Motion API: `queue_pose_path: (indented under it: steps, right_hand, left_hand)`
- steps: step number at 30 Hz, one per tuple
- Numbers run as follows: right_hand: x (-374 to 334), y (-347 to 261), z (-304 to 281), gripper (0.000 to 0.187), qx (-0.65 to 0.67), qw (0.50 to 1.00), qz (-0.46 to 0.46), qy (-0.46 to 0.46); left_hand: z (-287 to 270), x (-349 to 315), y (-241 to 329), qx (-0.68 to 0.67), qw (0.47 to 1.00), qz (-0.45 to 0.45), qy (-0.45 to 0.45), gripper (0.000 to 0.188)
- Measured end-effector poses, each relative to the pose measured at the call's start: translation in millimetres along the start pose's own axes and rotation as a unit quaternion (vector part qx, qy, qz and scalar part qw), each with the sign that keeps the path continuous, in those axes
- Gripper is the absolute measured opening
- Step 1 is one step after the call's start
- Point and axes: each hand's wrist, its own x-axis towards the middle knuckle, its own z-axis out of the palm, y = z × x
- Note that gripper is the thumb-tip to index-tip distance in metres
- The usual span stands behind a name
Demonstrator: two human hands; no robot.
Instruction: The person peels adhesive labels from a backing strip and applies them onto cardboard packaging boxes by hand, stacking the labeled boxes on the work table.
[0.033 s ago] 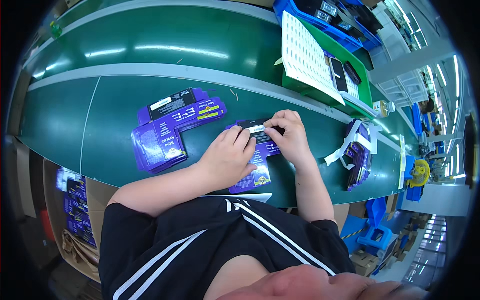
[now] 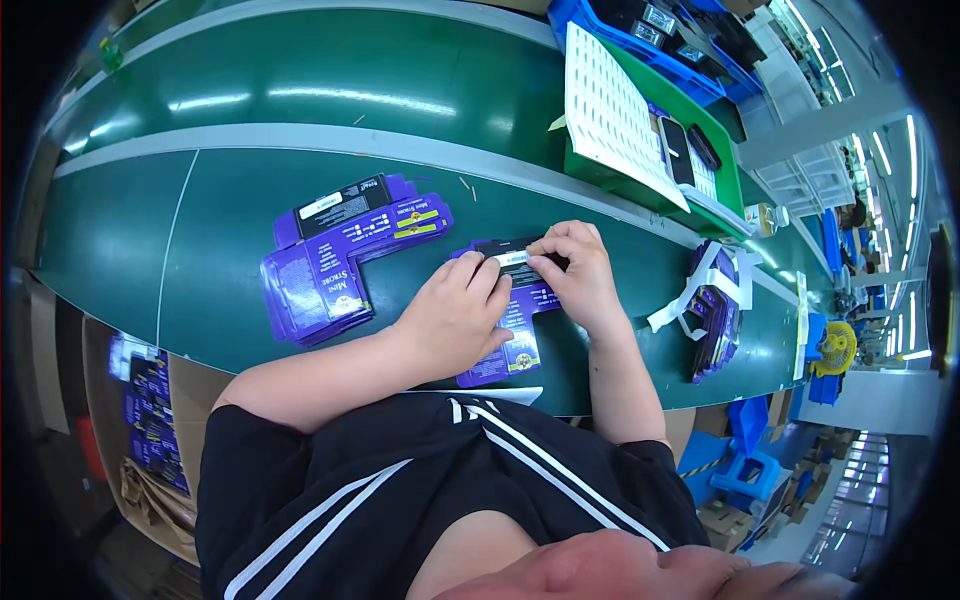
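A flat, unfolded purple carton (image 2: pixel 489 365) with a black panel lies on the green bench in front of me. On its black panel is a white sticker label (image 2: pixel 513 259). My left hand (image 2: pixel 450 318) rests over the carton, fingers curled, with the tips at the label's left end. My right hand (image 2: pixel 577 272) is closed, its thumb and forefinger together at the label's right end. The fingers partly hide both ends of the label. To the left lies a stack of flat purple cartons (image 2: pixel 325 275); its top one bears a white label on its black panel.
A green bin (image 2: pixel 620 178) holds a sheet of white labels (image 2: pixel 618 110) and a phone (image 2: pixel 676 150). More purple cartons (image 2: pixel 714 325) with white strips over them lie at right. Below left stands a cardboard box (image 2: pixel 192 400) of purple packages. A blue crate (image 2: pixel 640 45) stands far right.
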Motion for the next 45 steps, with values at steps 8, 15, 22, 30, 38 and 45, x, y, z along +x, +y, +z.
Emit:
queue_pose_path:
  steps: [8,15,22,30,38,45]
  right_hand:
    - [1,-6,2,0.012,-0.004,1.0,0.018,0.002]
    - [-5,-6,5,0.008,-0.073,0.994,-0.061,0.055]
    - [-4,-10,13,0.008,-0.108,0.99,-0.057,0.075]
    - [-5,-18,20,0.006,-0.15,0.988,-0.012,0.037]
    - [6,-41,-4,0.01,-0.018,0.99,0.113,-0.085]
    - [14,-40,-13,0.014,0.063,0.969,0.199,-0.131]
  left_hand:
    - [5,-3,-3,-0.013,1.0,0.002,0.014,0.058]
    - [6,-3,-4,-0.006,1.0,0.013,0.025,0.057]
    - [7,-5,-5,0.003,0.999,0.025,0.043,0.056]
    - [11,-6,-6,0.025,0.998,0.038,0.054,0.057]
    - [12,-6,-6,0.027,0.998,0.038,0.052,0.057]
    - [11,-6,-6,0.028,0.997,0.041,0.053,0.057]
